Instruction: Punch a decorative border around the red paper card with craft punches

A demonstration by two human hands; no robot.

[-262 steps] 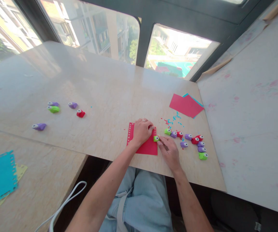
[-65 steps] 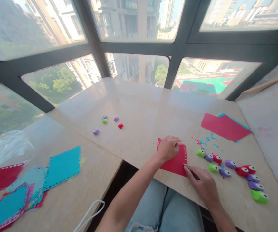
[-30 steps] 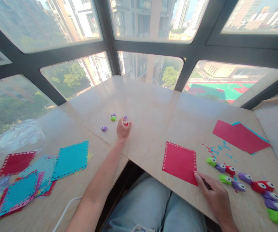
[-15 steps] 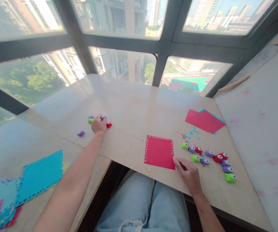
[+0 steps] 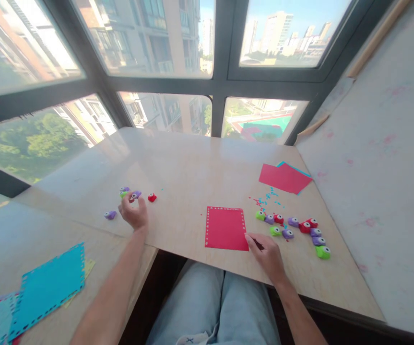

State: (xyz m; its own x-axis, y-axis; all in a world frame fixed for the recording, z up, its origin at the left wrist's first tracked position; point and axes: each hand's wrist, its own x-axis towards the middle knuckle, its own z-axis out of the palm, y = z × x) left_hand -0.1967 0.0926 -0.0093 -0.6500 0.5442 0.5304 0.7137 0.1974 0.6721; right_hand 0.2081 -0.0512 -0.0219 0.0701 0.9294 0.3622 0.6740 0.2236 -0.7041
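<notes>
My left hand (image 5: pixel 134 213) pinches a purple paper punch (image 5: pixel 136 194) with an eye on it, between thumb and fingertips. Close around it are a green punch (image 5: pixel 123 194), another purple punch (image 5: pixel 124 189) and a red punch (image 5: pixel 152 197). Nearer to me lies a separate purple punch (image 5: pixel 110 215). In front of me a red paper square (image 5: pixel 226 230) lies flat, with small holes along its left, top and right edges. The fingers of my right hand (image 5: pixel 267 254) are closed on that paper's right edge, near the lower corner.
Several coloured punches (image 5: pixel 305 227) stand at the right, beside scattered paper bits (image 5: pixel 269 195). Red sheets (image 5: pixel 285 178) over blue ones lie behind them. At the left is a punched blue sheet (image 5: pixel 50 287) on other papers. Windows and a wall (image 5: pixel 365 201) bound the table.
My left hand has drawn back slightly with the purple punch, away from the red one. My right hand stays at the red paper's edge. The whole view has shifted.
</notes>
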